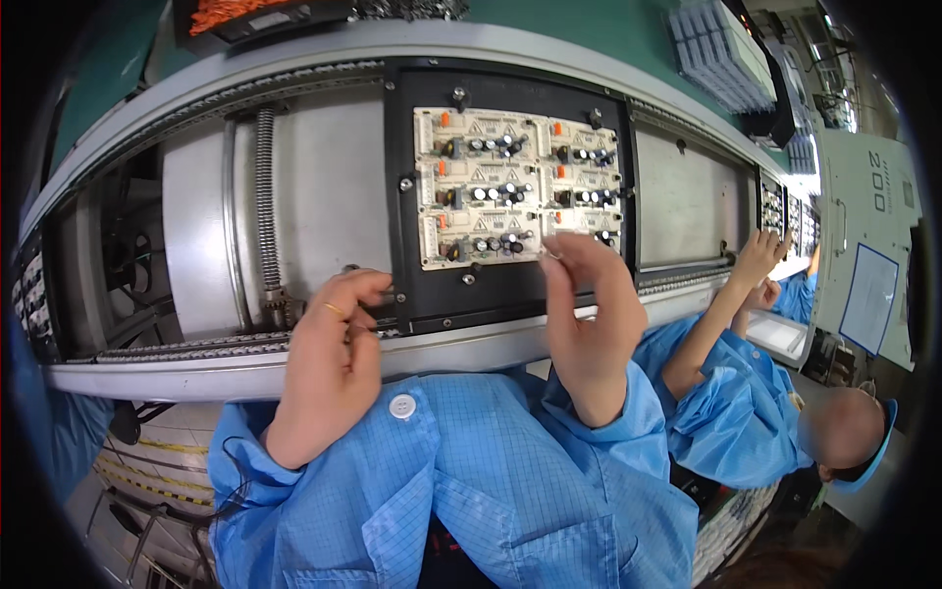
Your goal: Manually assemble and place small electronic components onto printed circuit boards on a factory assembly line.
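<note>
A black carrier frame (510, 304) lies across the conveyor rails in front of me. It holds a panel of several pale circuit boards (478, 188), each with orange parts, dark round capacitors and other small components. Over the lower right board, my right hand (597, 319) has its thumb and index finger brought together in a pinch. What sits between those fingertips is too small and blurred to name. My left hand (334, 358), with a ring on one finger, is at the near left corner of the carrier. Its fingers are curled in, and the inside of the grip is hidden.
Chain rails (235, 350) run along the conveyor, with a coiled spring (265, 187) at left. Beyond stand a bin of orange parts (231, 15) and stacked white trays (721, 59). At right, a co-worker in a blue smock (731, 393) reaches over further boards.
</note>
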Demonstrator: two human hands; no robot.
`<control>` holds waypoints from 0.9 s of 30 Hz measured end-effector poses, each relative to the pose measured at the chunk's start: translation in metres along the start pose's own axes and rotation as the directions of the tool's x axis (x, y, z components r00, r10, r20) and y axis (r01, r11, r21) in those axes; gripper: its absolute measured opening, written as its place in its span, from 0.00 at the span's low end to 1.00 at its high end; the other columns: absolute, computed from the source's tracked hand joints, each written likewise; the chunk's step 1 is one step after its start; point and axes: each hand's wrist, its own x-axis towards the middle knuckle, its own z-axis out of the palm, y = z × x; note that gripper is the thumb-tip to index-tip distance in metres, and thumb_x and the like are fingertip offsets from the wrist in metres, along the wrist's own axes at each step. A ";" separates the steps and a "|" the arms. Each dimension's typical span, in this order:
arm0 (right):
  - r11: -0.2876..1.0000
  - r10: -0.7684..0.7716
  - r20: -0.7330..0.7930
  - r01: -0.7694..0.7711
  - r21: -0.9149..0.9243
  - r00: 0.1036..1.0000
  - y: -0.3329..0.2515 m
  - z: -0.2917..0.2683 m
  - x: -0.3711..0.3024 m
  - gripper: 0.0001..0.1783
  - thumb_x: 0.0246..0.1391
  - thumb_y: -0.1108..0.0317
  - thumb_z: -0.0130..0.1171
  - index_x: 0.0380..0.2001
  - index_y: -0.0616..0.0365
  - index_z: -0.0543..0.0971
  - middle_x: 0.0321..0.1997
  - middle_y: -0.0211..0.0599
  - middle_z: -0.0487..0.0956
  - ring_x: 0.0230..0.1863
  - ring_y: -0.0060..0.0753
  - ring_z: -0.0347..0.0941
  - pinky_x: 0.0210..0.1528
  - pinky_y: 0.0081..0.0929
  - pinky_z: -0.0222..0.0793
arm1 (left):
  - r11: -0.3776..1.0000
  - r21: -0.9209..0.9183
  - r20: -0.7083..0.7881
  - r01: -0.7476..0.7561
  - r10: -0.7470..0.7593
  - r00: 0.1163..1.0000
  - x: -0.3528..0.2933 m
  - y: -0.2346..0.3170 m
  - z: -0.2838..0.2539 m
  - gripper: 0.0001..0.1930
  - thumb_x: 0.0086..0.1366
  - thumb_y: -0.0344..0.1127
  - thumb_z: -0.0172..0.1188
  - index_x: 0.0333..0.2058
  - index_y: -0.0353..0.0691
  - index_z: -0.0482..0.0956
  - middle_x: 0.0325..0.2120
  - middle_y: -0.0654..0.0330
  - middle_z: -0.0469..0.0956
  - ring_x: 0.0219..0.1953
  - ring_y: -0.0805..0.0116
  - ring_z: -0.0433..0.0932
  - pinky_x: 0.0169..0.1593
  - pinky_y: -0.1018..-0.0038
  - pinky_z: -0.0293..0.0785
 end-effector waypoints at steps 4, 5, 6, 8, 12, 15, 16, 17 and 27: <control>0.925 -0.354 0.320 0.279 0.257 0.879 -0.022 0.003 0.010 0.16 0.51 0.79 0.65 0.45 0.64 0.79 0.44 0.46 0.81 0.48 0.46 0.78 0.48 0.36 0.75 | 0.980 0.100 0.044 -0.173 0.170 0.984 -0.002 -0.005 0.003 0.30 0.47 0.12 0.43 0.52 0.31 0.74 0.50 0.45 0.75 0.48 0.54 0.77 0.52 0.69 0.74; 0.897 -0.435 0.386 0.354 0.265 0.814 -0.022 0.014 0.012 0.16 0.56 0.68 0.62 0.47 0.62 0.79 0.47 0.46 0.80 0.54 0.53 0.74 0.59 0.47 0.68 | 0.963 0.192 0.096 -0.190 0.174 0.980 0.001 -0.002 0.004 0.30 0.46 0.13 0.45 0.52 0.29 0.74 0.51 0.42 0.75 0.54 0.46 0.74 0.56 0.60 0.72; 0.900 -0.435 0.432 0.380 0.211 0.790 -0.024 0.020 0.015 0.17 0.59 0.63 0.58 0.46 0.62 0.79 0.47 0.46 0.80 0.56 0.54 0.73 0.62 0.50 0.64 | 0.960 0.128 0.170 -0.248 0.225 0.960 0.007 -0.005 0.007 0.31 0.44 0.14 0.48 0.52 0.28 0.73 0.52 0.42 0.74 0.55 0.42 0.71 0.60 0.55 0.67; 0.912 -0.388 0.523 0.399 0.097 0.759 -0.015 0.027 0.018 0.20 0.64 0.55 0.49 0.44 0.62 0.80 0.48 0.47 0.79 0.58 0.55 0.71 0.67 0.55 0.57 | 0.985 0.060 0.407 -0.161 0.124 0.905 0.019 -0.005 0.011 0.32 0.43 0.16 0.51 0.53 0.30 0.74 0.56 0.42 0.71 0.56 0.41 0.67 0.63 0.54 0.61; 0.926 -0.312 0.536 0.376 -0.011 0.784 0.012 0.033 0.023 0.18 0.64 0.58 0.48 0.37 0.61 0.80 0.42 0.46 0.79 0.54 0.51 0.71 0.69 0.55 0.52 | 0.937 0.132 0.251 -0.325 0.285 0.925 0.026 -0.044 0.004 0.25 0.53 0.21 0.55 0.53 0.35 0.75 0.59 0.42 0.68 0.61 0.40 0.64 0.65 0.50 0.60; 0.938 -0.285 0.458 0.343 -0.048 0.842 0.016 0.045 0.024 0.14 0.62 0.62 0.52 0.35 0.61 0.79 0.35 0.44 0.79 0.47 0.50 0.73 0.67 0.55 0.55 | 0.863 0.428 -0.120 -0.267 0.347 0.930 0.026 -0.065 -0.055 0.20 0.60 0.29 0.61 0.52 0.38 0.75 0.63 0.43 0.63 0.66 0.37 0.59 0.67 0.47 0.58; 0.936 -0.253 0.400 0.327 -0.129 0.881 0.029 0.040 0.026 0.11 0.62 0.64 0.53 0.33 0.61 0.79 0.33 0.44 0.79 0.45 0.51 0.73 0.65 0.54 0.57 | 0.842 0.496 -0.263 -0.210 0.376 0.889 0.029 -0.071 -0.088 0.19 0.61 0.33 0.64 0.51 0.39 0.76 0.65 0.43 0.61 0.68 0.36 0.57 0.67 0.47 0.57; 0.929 -0.281 0.400 0.351 -0.114 0.873 0.046 0.033 0.029 0.11 0.62 0.64 0.53 0.33 0.61 0.79 0.33 0.44 0.79 0.45 0.51 0.73 0.65 0.54 0.57 | 0.824 0.562 -0.416 0.071 0.207 0.886 0.027 -0.072 -0.116 0.20 0.58 0.34 0.67 0.50 0.40 0.75 0.65 0.41 0.60 0.67 0.35 0.57 0.67 0.47 0.57; 0.792 0.109 0.357 0.136 -0.595 0.928 0.101 -0.010 0.035 0.25 0.68 0.52 0.46 0.37 0.60 0.85 0.33 0.58 0.81 0.42 0.59 0.76 0.53 0.54 0.67 | 0.244 0.207 -0.978 0.947 0.060 0.199 -0.089 -0.171 -0.424 0.36 0.61 0.61 0.57 0.48 0.25 0.80 0.68 0.28 0.49 0.71 0.32 0.46 0.69 0.41 0.45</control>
